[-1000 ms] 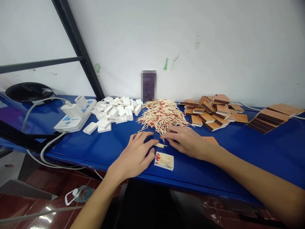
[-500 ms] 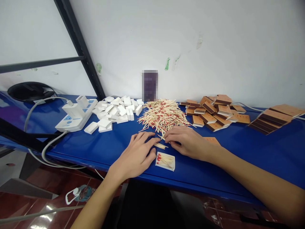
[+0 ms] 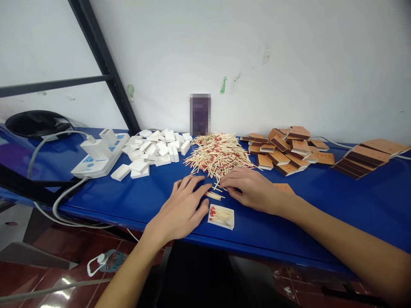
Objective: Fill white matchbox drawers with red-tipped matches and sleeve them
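Note:
Red-tipped matches (image 3: 221, 152) lie in a loose heap at the middle of the blue table. My left hand (image 3: 184, 203) rests in front of it, fingers spread, its index fingertip beside a small row of matches (image 3: 214, 195). My right hand (image 3: 245, 188) bends over the heap's near edge, thumb and fingers drawn together at a few loose matches; its fingertips partly hide what they grip. Below the row, near the left thumb, sits a white matchbox tray (image 3: 229, 225) holding several matches, red heads to the left.
White matchbox trays (image 3: 150, 149) are piled left of the heap, brown matchbox sleeves (image 3: 289, 149) to its right, with a stack of more sleeves (image 3: 366, 158) farther right. One sleeve (image 3: 284, 188) lies partly behind my right forearm. A power strip (image 3: 99, 162) stands by the black frame (image 3: 105, 64).
A match by my right fingertips has come toward the small row and now lies just above it. Both hands stay in nearly the same place; the view has shifted slightly.

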Motion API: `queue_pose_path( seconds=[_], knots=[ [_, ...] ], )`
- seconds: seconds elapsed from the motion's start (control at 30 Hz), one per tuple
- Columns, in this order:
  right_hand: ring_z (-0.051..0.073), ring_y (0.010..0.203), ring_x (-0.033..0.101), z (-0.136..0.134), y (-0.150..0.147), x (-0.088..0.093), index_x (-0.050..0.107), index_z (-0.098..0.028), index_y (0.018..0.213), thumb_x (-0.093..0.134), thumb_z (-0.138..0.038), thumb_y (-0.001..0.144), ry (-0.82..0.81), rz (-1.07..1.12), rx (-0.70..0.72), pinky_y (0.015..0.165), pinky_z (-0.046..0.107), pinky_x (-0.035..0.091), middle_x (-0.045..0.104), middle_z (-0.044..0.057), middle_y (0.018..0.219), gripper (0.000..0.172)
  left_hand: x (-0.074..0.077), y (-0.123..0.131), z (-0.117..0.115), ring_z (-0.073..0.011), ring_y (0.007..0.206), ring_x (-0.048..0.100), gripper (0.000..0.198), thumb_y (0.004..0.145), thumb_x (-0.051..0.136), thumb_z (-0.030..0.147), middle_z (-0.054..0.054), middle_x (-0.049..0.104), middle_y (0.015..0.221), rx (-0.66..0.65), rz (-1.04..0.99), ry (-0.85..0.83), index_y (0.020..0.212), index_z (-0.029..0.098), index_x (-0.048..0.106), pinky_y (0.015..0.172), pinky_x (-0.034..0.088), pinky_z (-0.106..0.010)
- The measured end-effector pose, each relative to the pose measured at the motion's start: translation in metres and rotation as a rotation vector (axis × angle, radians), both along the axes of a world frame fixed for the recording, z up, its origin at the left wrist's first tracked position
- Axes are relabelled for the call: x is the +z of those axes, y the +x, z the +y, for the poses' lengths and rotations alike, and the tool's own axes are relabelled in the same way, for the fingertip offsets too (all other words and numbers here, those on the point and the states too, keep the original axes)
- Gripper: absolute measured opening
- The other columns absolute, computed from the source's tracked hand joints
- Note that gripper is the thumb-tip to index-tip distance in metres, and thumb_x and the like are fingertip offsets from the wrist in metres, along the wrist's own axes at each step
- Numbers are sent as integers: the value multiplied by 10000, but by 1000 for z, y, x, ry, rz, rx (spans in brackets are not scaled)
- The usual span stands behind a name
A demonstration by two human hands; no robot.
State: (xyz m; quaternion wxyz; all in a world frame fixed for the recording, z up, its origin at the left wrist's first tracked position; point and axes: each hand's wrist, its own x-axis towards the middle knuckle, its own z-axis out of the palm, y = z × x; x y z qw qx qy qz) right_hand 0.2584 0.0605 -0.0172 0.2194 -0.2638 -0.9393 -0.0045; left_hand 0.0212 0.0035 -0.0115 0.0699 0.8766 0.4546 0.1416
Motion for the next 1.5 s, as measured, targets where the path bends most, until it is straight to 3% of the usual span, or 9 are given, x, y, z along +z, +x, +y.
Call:
queue_pose_path(
  seconds=[0.23, 0.5, 0.73, 0.93, 1.03, 1.23, 1.5],
  knots=[
    [226, 889, 601, 1, 5, 1, 723, -195, 1041, 502, -87, 903, 13, -35, -7, 763, 359, 469, 679, 86, 972, 282, 0, 0, -1, -300, 1376, 388, 404, 1020, 399, 289, -119, 491, 1445, -11, -24, -7, 1393, 202, 529, 1121, 340, -545],
    [216, 831, 565, 2, 5, 5, 750, -192, 950, 537, -173, 932, -73, -55, -47, 747, 352, 429, 647, 78, 862, 215, 0, -1, 0, -306, 1365, 408, 403, 1021, 399, 296, -114, 510, 1428, -13, -52, -13, 1390, 215, 541, 1111, 357, -547],
    [185, 758, 609, 4, 2, 5, 729, -186, 969, 540, -207, 953, -154, -70, -101, 847, 380, 383, 719, 47, 825, 191, -1, -1, 0, -303, 1359, 408, 404, 1021, 403, 296, -114, 507, 1431, -15, -46, 0, 1394, 218, 537, 1107, 359, -546],
    [167, 663, 616, 6, -13, 1, 729, -195, 929, 577, -214, 930, -160, -14, -182, 720, 304, 408, 702, 12, 701, 153, 0, -1, 1, -305, 1354, 414, 408, 1013, 410, 286, -111, 509, 1428, -16, -49, -6, 1398, 229, 532, 1108, 357, -551],
    [179, 715, 635, 4, -14, 1, 720, -195, 956, 575, -216, 924, -162, -5, -224, 672, 286, 413, 720, 31, 774, 150, 0, -1, 0, -303, 1354, 413, 406, 1011, 413, 281, -110, 510, 1426, -12, -51, -9, 1394, 228, 533, 1103, 365, -545],
    [208, 846, 635, 2, -6, 0, 685, -168, 927, 517, -180, 946, -127, -23, -247, 750, 312, 457, 674, 73, 896, 170, 1, 0, 0, -296, 1364, 405, 401, 1018, 411, 287, -107, 503, 1435, -9, -36, -13, 1395, 222, 530, 1116, 351, -537],
    [183, 799, 588, 1, -15, -2, 635, -164, 896, 525, -205, 973, -78, -46, -271, 686, 292, 440, 597, 71, 934, 140, 1, 0, 0, -286, 1358, 400, 399, 1021, 409, 290, -93, 496, 1432, -10, -20, -15, 1403, 250, 516, 1113, 345, -529]
  ],
)
